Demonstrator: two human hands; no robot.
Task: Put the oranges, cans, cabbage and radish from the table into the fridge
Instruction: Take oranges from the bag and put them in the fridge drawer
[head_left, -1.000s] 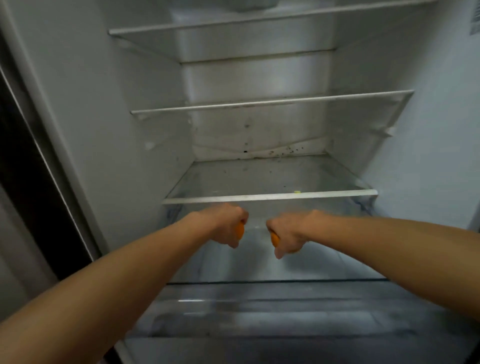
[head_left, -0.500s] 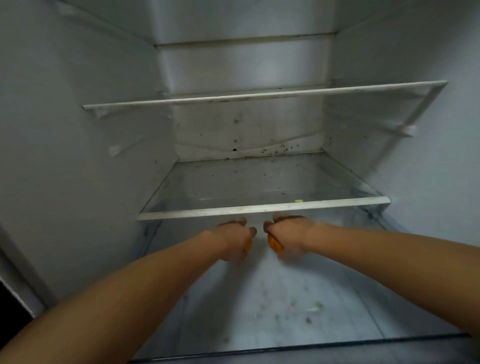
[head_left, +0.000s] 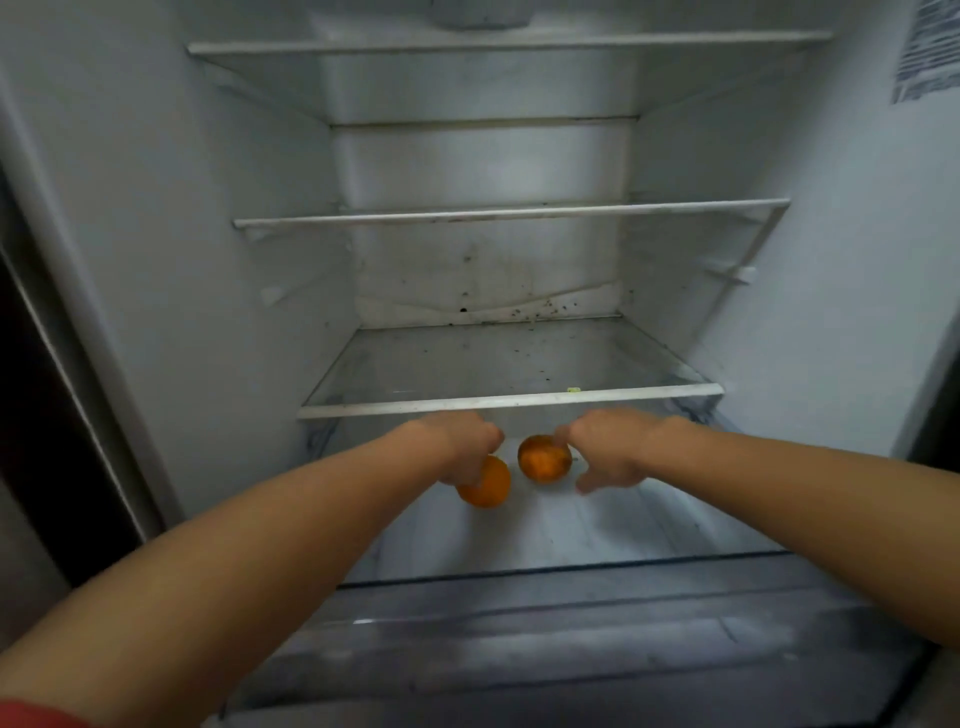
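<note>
Two oranges lie low inside the open fridge, beneath its lowest glass shelf (head_left: 509, 401). My left hand (head_left: 460, 447) reaches in from the left and grips the left orange (head_left: 488, 488) from above, its fingers curled over the top. The right orange (head_left: 543, 460) sits on the compartment floor (head_left: 597, 525) just beside it. My right hand (head_left: 608, 454) is next to that orange with fingers spread; only the fingertips touch its upper right side. No cans, cabbage or radish are in view.
Two more glass shelves (head_left: 509, 214) sit above, both bare, with dark specks on the back wall. A clear drawer front (head_left: 571, 623) runs across below the hands. The fridge's left edge (head_left: 78, 364) borders a dark gap.
Both hands have drawn apart, uncovering the oranges. My right hand has loosened its hold and spread its fingers. The view has pulled back, showing the upper shelf again.
</note>
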